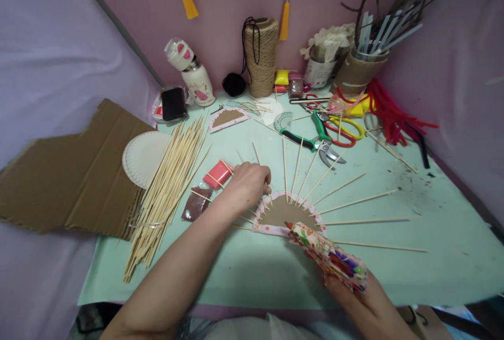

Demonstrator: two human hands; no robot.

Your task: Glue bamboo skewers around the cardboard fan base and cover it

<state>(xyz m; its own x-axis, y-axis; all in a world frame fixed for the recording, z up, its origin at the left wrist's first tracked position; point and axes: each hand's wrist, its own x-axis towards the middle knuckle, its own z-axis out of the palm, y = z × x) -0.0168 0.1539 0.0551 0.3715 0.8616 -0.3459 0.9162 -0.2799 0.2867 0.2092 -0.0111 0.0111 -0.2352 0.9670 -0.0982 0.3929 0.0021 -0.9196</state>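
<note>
A half-round cardboard piece [281,217] with a pink patterned rim lies in front of me, and thin wooden skewers [356,223] fan out from its curved edge. My left hand [252,181] is closed at the upper left of that edge, its fingertips pinching a skewer [256,153] whose inner end rests on the cardboard. My right hand [340,290] is wrapped round a glue gun [328,256] covered in floral wrapping. The gun's orange nozzle points left, over the cardboard's lower right part. My left hand hides parts of several skewers on that side.
Left of the work lie a skewer bundle [165,193], a paper plate [144,158], brown cardboard [90,172] and red [218,174] and brown packets [197,203]. Behind are green-handled pruning shears [321,137], scissors [346,132], a twine spool [262,59] and a white bottle [200,85].
</note>
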